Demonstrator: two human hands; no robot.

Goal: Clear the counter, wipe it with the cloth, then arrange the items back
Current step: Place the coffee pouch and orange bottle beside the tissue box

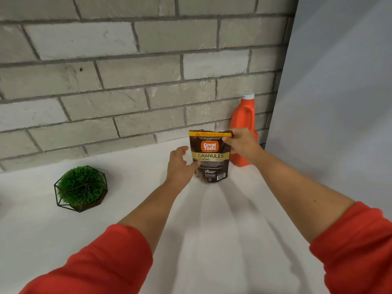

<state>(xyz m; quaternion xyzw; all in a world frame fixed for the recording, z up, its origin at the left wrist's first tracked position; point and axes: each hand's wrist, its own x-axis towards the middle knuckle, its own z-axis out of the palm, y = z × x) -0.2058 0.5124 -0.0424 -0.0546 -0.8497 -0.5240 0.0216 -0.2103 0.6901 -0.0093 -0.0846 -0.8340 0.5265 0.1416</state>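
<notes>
Coffee-granule pouch (210, 155), brown-and-gold foil, between the hands, likely light and crinkly: right hand (241, 143) pinches its stiffer top seal, left hand (180, 164) open against its side.

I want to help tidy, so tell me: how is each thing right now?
coffee pouch: upright on the counter, held.
orange bottle: upright, capped, by the wall.
plant: upright in its wire pot, untouched.
right hand: pinches the coffee pouch's top corner.
left hand: relaxed fingers touch the coffee pouch's side.

I read "Great Taste", "GRANULES" and "STRONG" on the brown pouch (210, 155) just beside the orange bottle (244, 124).
</notes>
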